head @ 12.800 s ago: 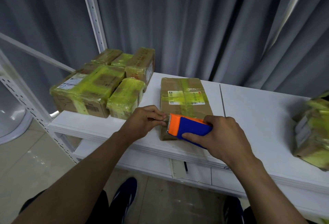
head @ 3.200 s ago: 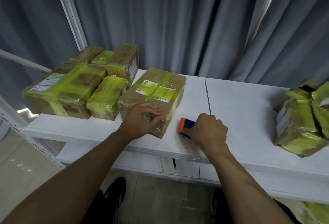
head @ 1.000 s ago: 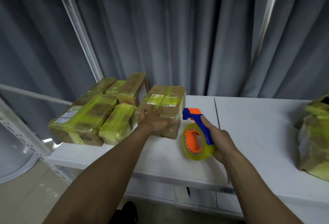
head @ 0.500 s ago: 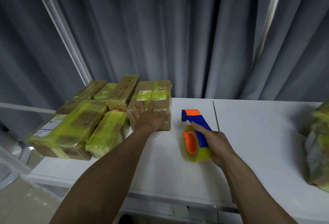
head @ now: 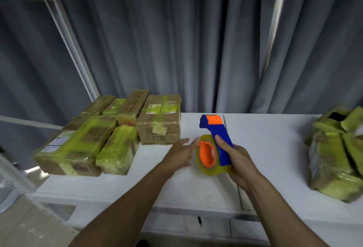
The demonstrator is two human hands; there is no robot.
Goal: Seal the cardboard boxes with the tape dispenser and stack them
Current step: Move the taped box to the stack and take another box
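Here the right hand (head: 238, 160) grasps the dispenser (head: 222, 135) by its blue handle, fingers curled round it. It holds the tool just above the desk (head: 271, 148), with the orange head pointing away from the person and the roll (head: 208, 158) on the hand's left side. Held like this, I judge, the tool is ready for another strip without a new grip.

The left hand (head: 180, 155) is released, fingers straight and holding nothing. Its fingertips come up to the roll's edge, but blur hides whether they touch it. It may be going for the loose tape end, though that is only a guess.

Just beyond the left hand's fingertips sits the box (head: 159, 123), close against the stack (head: 78, 144) further to that hand's left. That looks like the place for finished ones. The box is brown cardboard with its flaps lying shut and bands of yellowish clear tape crossing its top and front. There is 1 white label with a barcode on top and 1 small pale sticker on the near face. The stack's parcels are wrapped far more heavily in yellow-green tape and lie mostly side by side.

Well to the right of the right hand lies a pile (head: 337, 154) of crumpled parcels. 1 of them seems open at the top, so they are probably waiting to be sealed.
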